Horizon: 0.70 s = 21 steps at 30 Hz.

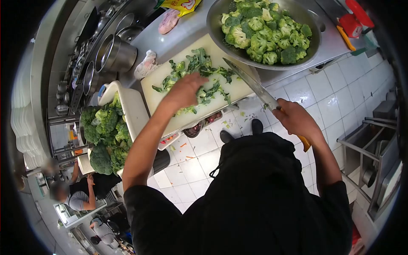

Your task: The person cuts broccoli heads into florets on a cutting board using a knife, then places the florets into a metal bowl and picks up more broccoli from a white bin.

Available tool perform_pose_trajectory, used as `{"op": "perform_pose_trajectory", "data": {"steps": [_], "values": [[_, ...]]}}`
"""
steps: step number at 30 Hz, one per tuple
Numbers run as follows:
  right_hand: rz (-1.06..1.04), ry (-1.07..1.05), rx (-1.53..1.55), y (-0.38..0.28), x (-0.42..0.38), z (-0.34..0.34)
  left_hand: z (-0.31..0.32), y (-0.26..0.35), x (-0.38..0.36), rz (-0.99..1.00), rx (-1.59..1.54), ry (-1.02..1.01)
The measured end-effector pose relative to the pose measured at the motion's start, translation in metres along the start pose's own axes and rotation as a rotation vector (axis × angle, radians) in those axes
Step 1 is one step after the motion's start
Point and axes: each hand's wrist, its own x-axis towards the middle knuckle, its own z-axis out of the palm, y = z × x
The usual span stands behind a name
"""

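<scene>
My right hand is closed round the handle of a large kitchen knife. Its long blade points up and left, with the tip over the edge of the white cutting board. Over the board, my left hand is among the broccoli leaves and stem trimmings, its fingers apart and slightly blurred. Trimmings lie scattered above and below that hand. Beyond the knife tip, a wide metal bowl holds many cut broccoli florets.
On the left, a white plastic bin stands beside whole broccoli heads. A crumpled cloth and metal pots sit near the board's far left. Scraps litter the tiled floor. Other people stand at lower left.
</scene>
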Motion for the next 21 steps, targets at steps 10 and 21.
{"op": "perform_pose_trajectory", "data": {"steps": [10,21], "values": [[-0.079,-0.018,0.073,0.005,0.014,0.013,-0.009,-0.031,0.015,-0.185,-0.384,0.241],[0.057,-0.110,0.117,-0.011,0.012,0.015,-0.127,0.013,0.080,-0.026,-0.717,0.388]]}}
